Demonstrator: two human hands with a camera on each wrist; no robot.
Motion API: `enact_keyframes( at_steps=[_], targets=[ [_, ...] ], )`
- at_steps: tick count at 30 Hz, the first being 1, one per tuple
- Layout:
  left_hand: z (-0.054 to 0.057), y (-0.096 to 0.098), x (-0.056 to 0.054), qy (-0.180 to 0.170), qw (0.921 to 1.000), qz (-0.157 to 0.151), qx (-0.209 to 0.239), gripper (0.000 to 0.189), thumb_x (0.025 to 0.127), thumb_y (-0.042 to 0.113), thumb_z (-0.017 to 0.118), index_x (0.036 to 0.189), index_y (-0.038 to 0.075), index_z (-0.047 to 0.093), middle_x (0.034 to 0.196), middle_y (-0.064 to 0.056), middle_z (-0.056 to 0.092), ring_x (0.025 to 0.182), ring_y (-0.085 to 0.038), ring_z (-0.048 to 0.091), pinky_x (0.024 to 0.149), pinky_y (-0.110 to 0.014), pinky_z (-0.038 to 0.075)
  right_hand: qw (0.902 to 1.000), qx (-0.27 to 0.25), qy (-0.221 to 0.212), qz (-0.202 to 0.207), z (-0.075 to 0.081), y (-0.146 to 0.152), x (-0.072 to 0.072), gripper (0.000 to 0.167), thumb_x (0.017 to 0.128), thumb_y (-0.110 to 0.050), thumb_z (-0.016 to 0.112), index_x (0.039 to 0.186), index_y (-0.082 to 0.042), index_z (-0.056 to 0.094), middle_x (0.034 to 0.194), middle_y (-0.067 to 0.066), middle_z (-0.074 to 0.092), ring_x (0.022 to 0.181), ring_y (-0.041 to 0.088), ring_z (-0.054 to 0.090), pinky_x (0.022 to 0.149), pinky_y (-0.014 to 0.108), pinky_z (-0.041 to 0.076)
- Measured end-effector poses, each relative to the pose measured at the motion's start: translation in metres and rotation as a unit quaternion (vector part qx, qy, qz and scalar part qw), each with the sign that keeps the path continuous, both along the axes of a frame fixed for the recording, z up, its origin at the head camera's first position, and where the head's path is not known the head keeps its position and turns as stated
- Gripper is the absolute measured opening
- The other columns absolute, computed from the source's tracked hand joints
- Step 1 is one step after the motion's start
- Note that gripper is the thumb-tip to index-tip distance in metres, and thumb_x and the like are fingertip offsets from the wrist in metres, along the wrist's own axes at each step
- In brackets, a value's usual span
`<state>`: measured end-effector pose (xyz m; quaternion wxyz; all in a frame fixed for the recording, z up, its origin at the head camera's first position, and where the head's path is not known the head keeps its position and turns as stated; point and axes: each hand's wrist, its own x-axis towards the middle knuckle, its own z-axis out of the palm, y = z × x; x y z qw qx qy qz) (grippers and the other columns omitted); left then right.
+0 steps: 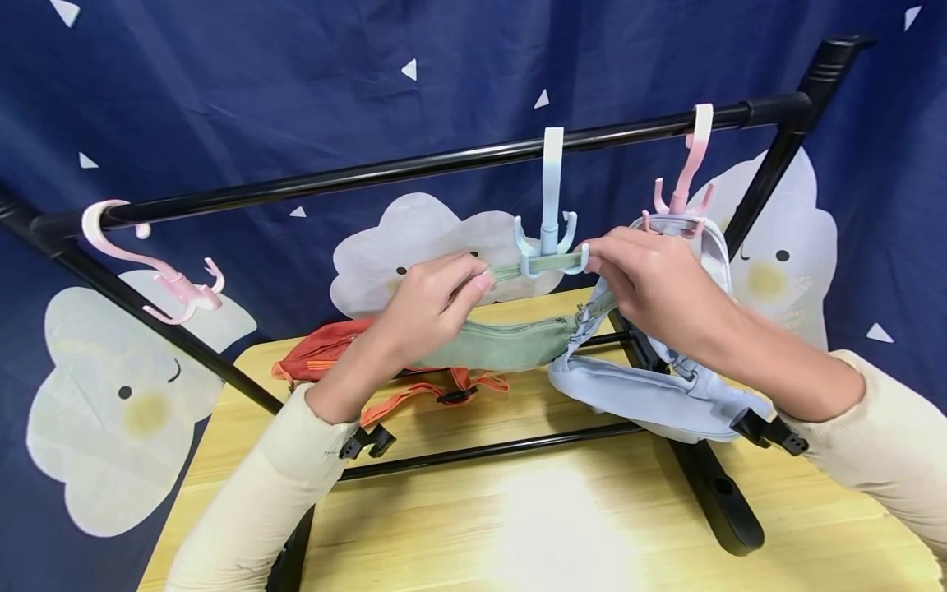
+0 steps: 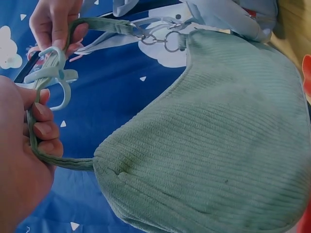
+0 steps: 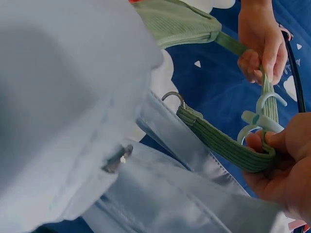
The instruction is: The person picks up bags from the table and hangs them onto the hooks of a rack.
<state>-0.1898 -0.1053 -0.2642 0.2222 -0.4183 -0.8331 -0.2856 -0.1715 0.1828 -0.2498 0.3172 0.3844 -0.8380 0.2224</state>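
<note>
A green corduroy shoulder bag (image 1: pixel 510 341) hangs by its strap (image 2: pixel 63 162) from a pale blue multi-prong hook (image 1: pixel 551 193). The strap lies across the prongs of that hook. My left hand (image 1: pixel 432 304) pinches the strap just left of the prongs, fingers curled round it in the left wrist view. On the other side, my right hand (image 1: pixel 651 275) pinches the same strap close to the prongs. The right wrist view shows the strap (image 3: pixel 228 143) bending at the right hand's thumb and fingers. Metal rings (image 2: pixel 172 41) join the strap to the bag's body.
A black rack bar (image 1: pixel 385 170) carries the hooks. Behind my right hand, a light blue bag (image 1: pixel 644 395) hangs from a pink hook (image 1: pixel 691 164). Another pink hook (image 1: pixel 177 284) is at the left. A red-orange bag (image 1: pixel 318 341) is behind my left forearm, above the wooden table (image 1: pixel 444 526).
</note>
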Motion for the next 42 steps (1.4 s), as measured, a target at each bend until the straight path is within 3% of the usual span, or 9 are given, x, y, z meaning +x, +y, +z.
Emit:
enact_keyframes(
  at_steps=[11, 18, 24, 36, 42],
  targets=[
    [-0.014, 0.002, 0.002, -0.008, 0.999, 0.009, 0.044, 0.017, 0.105, 0.012, 0.056, 0.096, 0.005, 0.069, 0.076, -0.003, 0.056, 0.07, -0.014, 0.052, 0.067, -0.031, 0.049, 0.9997, -0.013, 0.022, 0.003, -0.009, -0.007, -0.002, 0.01, 0.093, 0.011, 0.067, 0.099, 0.005, 0.072, 0.086, 0.014, 0.073, 0.068, 0.02, 0.061, 0.06, 0.036, 0.055],
    [-0.021, 0.004, 0.005, -0.048, 0.9967, 0.011, 0.065, 0.018, 0.106, 0.014, 0.057, 0.102, 0.003, 0.071, 0.082, -0.004, 0.061, 0.072, -0.014, 0.055, 0.069, -0.036, 0.054, 0.9996, -0.025, 0.004, -0.014, -0.012, -0.008, 0.003, 0.008, 0.094, 0.008, 0.068, 0.1, 0.005, 0.073, 0.085, 0.012, 0.073, 0.067, 0.019, 0.061, 0.061, 0.036, 0.055],
    [-0.021, 0.005, 0.009, -0.077, 0.9953, 0.021, 0.055, 0.019, 0.107, 0.018, 0.057, 0.102, 0.007, 0.071, 0.079, -0.002, 0.056, 0.071, -0.013, 0.051, 0.07, -0.036, 0.05, 0.9992, -0.028, -0.008, -0.029, -0.014, -0.008, 0.006, 0.008, 0.094, 0.004, 0.07, 0.1, 0.005, 0.075, 0.086, 0.013, 0.075, 0.068, 0.02, 0.062, 0.062, 0.036, 0.054],
    [-0.025, 0.01, 0.012, -0.079, 0.995, 0.029, 0.053, 0.017, 0.106, 0.019, 0.059, 0.1, 0.008, 0.071, 0.08, -0.002, 0.061, 0.075, -0.013, 0.055, 0.07, -0.028, 0.048, 0.9985, -0.034, -0.014, -0.041, -0.018, -0.008, 0.008, 0.006, 0.095, 0.001, 0.071, 0.097, 0.004, 0.075, 0.084, 0.012, 0.075, 0.063, 0.016, 0.058, 0.058, 0.034, 0.052],
    [-0.026, 0.012, 0.013, -0.091, 0.9938, 0.027, 0.058, 0.017, 0.106, 0.02, 0.059, 0.099, 0.009, 0.071, 0.08, -0.001, 0.061, 0.073, -0.012, 0.053, 0.066, -0.027, 0.046, 0.9977, -0.044, -0.023, -0.046, -0.019, -0.009, 0.008, 0.005, 0.095, 0.0, 0.071, 0.096, 0.0, 0.076, 0.08, 0.008, 0.073, 0.062, 0.013, 0.053, 0.059, 0.023, 0.044]
  ],
)
